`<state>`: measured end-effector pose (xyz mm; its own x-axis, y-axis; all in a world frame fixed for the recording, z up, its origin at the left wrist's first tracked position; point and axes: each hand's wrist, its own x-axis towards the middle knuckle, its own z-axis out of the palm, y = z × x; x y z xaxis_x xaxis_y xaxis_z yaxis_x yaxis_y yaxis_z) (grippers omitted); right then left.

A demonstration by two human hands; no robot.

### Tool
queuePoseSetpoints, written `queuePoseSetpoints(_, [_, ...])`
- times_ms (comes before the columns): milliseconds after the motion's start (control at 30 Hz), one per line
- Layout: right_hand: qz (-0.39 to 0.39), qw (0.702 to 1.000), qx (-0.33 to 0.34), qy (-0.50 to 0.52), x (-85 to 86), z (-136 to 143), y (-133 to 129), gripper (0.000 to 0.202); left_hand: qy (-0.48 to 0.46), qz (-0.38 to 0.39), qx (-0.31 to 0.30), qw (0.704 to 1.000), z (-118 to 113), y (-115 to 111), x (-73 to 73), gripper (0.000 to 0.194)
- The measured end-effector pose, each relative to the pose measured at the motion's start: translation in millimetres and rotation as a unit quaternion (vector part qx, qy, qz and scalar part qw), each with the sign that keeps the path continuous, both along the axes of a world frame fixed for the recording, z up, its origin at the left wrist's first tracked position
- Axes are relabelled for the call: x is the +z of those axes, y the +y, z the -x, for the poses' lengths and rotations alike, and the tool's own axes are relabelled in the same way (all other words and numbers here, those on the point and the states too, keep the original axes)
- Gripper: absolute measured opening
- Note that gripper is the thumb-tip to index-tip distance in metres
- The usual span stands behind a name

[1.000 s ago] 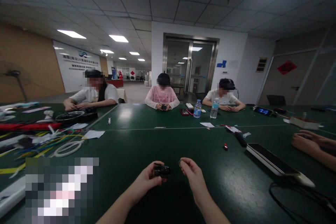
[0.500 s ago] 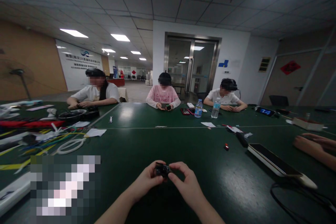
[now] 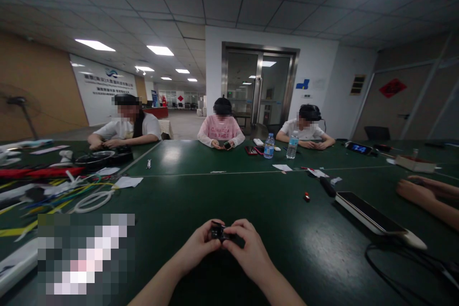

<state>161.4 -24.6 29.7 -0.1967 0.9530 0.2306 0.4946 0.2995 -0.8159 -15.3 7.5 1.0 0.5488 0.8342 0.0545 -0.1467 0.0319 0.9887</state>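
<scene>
A small, dark, glossy object [image 3: 216, 232] sits between my two hands, low in the middle of the head view above the green tabletop [image 3: 172, 210]. My left hand [image 3: 201, 244] is closed around its left side, thumb below and fingers behind. From the other side, my right hand [image 3: 246, 245] is closed in a pinch, thumb and index fingertip at the object's right part. The fingers partly cover the object, and its exact kind is too small to make out.
To the right lie a small red item [image 3: 307, 196], a phone-like device [image 3: 373, 213] and a black cable [image 3: 376, 267]. Cables [image 3: 93, 202] and a white power strip [image 3: 21, 263] crowd the left. Two bottles [image 3: 268, 146] stand farther back. Several people sit around; a co-worker's hands [image 3: 418, 196] rest right.
My right thumb and fingers have moved left over the dark object and cover more of its right side. My left hand keeps its hold. The whole view has shifted slightly.
</scene>
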Motion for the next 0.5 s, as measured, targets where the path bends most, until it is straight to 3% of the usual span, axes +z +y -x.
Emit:
queuePoseSetpoints(333, [-0.014, 0.998, 0.019, 0.059, -12.5, -3.6, 4.7, 0.039, -0.011, -0.008, 0.041, 0.999, 0.2, -1.1, 1.8, 0.042])
queuePoseSetpoints(500, [-0.019, 0.999, 0.008, 0.049, -13.1, -3.0, 5.1, 0.028, -0.017, 0.009, 0.033, 0.999, 0.3, -0.7, 0.6, 0.042])
